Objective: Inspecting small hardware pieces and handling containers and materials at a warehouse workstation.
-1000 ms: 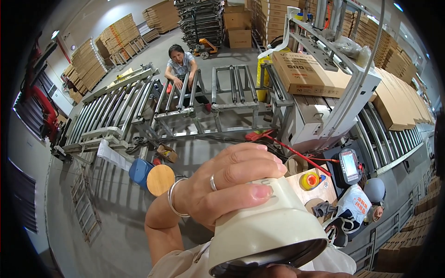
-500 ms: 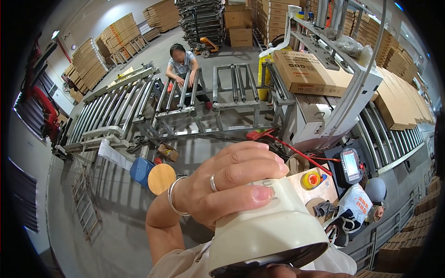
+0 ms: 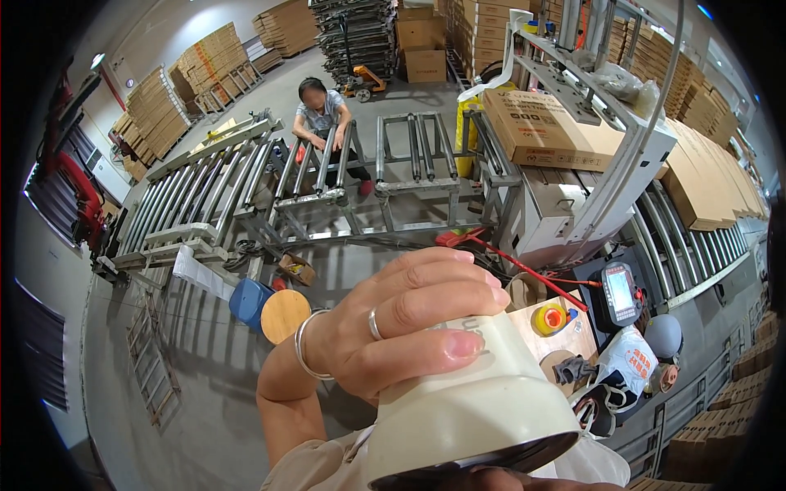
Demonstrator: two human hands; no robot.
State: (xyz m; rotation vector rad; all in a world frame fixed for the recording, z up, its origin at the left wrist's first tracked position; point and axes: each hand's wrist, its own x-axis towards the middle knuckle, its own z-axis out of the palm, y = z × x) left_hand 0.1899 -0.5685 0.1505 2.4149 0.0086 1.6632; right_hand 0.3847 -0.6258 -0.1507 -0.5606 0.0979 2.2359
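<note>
My left hand [image 3: 401, 319] is closed round a cream cup [image 3: 483, 409]. The thumb lies along the near side, and the other fingers wrap over the top and far side. This cup is tilted, with its wide, dark-looking mouth facing down toward me at the lower edge. Its inside is mostly hidden. A silver bracelet [image 3: 304, 348] circles my left wrist, and a ring [image 3: 375, 323] is on one finger. My right hand does not show.
Ahead, a person [image 3: 323, 123] has both hands at a roller conveyor [image 3: 327, 176]. Beside a wooden board [image 3: 565, 348] with yellow tape [image 3: 550, 317] are a control pendant [image 3: 621, 290] and a white bag [image 3: 629, 358]. Left stand a round stool [image 3: 285, 316] and a blue bin [image 3: 250, 301].
The cup and my left hand have barely moved; the cup's mouth sits very slightly differently. The person at the conveyor stays almost still.
</note>
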